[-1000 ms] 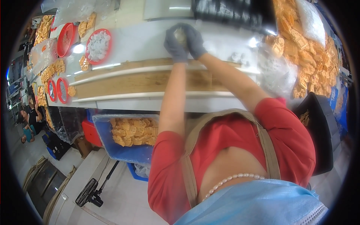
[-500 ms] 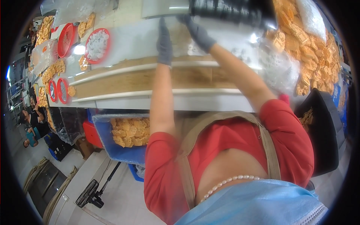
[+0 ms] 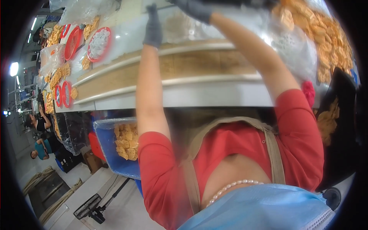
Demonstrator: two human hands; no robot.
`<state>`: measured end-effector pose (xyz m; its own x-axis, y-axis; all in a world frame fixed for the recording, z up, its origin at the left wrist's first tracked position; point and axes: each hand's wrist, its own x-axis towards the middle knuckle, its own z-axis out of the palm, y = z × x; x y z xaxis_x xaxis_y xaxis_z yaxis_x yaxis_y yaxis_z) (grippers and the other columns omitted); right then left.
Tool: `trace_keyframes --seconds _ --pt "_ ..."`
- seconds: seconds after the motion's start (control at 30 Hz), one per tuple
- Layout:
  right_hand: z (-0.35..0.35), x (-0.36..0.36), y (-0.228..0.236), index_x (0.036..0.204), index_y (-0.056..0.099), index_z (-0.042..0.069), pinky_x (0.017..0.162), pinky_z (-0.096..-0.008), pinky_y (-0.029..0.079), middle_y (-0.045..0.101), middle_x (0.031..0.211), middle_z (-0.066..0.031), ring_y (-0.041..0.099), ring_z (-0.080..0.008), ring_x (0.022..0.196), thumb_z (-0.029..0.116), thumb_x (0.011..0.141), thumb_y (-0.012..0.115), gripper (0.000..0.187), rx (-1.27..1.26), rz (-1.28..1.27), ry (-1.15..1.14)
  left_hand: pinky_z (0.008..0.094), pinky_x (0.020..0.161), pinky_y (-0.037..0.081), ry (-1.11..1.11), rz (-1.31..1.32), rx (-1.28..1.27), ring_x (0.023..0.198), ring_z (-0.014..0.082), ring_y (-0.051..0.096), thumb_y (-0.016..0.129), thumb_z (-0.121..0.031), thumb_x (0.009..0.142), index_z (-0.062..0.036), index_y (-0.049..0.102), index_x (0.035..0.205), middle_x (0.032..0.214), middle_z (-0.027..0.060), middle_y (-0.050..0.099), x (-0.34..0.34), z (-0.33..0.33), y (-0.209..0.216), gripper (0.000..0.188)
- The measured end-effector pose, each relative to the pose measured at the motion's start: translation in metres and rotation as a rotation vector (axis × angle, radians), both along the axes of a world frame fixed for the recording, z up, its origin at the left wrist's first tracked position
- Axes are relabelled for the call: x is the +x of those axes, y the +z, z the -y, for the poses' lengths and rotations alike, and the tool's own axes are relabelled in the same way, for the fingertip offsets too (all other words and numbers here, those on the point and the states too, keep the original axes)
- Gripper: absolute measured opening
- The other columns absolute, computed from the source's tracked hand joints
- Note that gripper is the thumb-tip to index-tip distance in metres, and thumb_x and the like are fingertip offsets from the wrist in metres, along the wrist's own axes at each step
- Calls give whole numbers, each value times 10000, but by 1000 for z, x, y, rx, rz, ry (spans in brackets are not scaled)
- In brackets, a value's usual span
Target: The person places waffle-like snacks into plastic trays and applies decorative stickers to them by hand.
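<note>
My left hand (image 3: 153,27), in a grey glove, reaches to the far side of the worktable. Its fingers stretch forward and I see nothing held in them. My right hand (image 3: 196,9), in a matching glove, is at the top edge of the view, angled to the left. Its fingertips are blurred and partly cut off, so what they touch does not show. Crinkled clear plastic (image 3: 188,28) lies on the table between and below the hands.
Red trays (image 3: 99,44) of whitish pieces stand at left. Orange-yellow moulded pieces (image 3: 326,38) are heaped at right beside a clear plastic bag (image 3: 293,50). A wooden strip (image 3: 115,83) with white rails runs along the table front. Below is a blue bin (image 3: 109,147); people (image 3: 41,147) are far left.
Both hands have moved farther away and to the left, the right one partly leaving the view. The black glossy thing at the top has mostly gone out of sight as the view shifted.
</note>
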<state>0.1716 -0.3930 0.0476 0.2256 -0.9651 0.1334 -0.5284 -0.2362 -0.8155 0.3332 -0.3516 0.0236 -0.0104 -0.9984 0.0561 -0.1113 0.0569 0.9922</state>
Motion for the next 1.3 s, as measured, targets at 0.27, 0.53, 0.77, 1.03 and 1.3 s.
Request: trace_keyframes --seconds 0.27,0.53,0.77,1.03,1.3 --pt "-73 -10 -12 1088 518 153 736 -337 396 544 984 -50 494 -208 839 813 695 425 774 715 1471 230 287 815 395 -12 -597 -174 1003 170 498 362 -342 980 -63 478 1239 1156 54 542 5 -61 -19 398" --pt "-89 -92 29 825 647 114 743 -383 502 657 806 -99 632 -246 796 420 884 546 327 476 1703 420 229 659 495 182 -456 -98 768 113 576 616 -90 826 -1 615 1046 898 51 622 -17 -152 52 238" --pt "-164 -189 46 795 646 86 637 -282 464 637 773 -41 590 -150 731 350 902 535 305 41 369 -137 239 708 496 386 -414 -108 804 132 590 588 -90 866 5 614 1053 922 76 622 29 -220 17 212" --pt "-195 -185 -3 1130 602 72 912 -381 432 624 1075 -159 574 -290 1042 276 849 543 352 -219 -352 -83 258 814 491 322 -318 -86 907 154 594 564 -110 890 30 573 1128 1012 91 611 -24 -287 5 276" --pt "-167 -87 -21 1389 348 215 1041 -500 219 412 1374 -153 294 -358 1310 635 667 598 872 -202 -647 -112 305 891 486 349 -350 -106 954 193 583 532 -96 902 79 542 1127 1041 139 590 -33 -334 17 285"
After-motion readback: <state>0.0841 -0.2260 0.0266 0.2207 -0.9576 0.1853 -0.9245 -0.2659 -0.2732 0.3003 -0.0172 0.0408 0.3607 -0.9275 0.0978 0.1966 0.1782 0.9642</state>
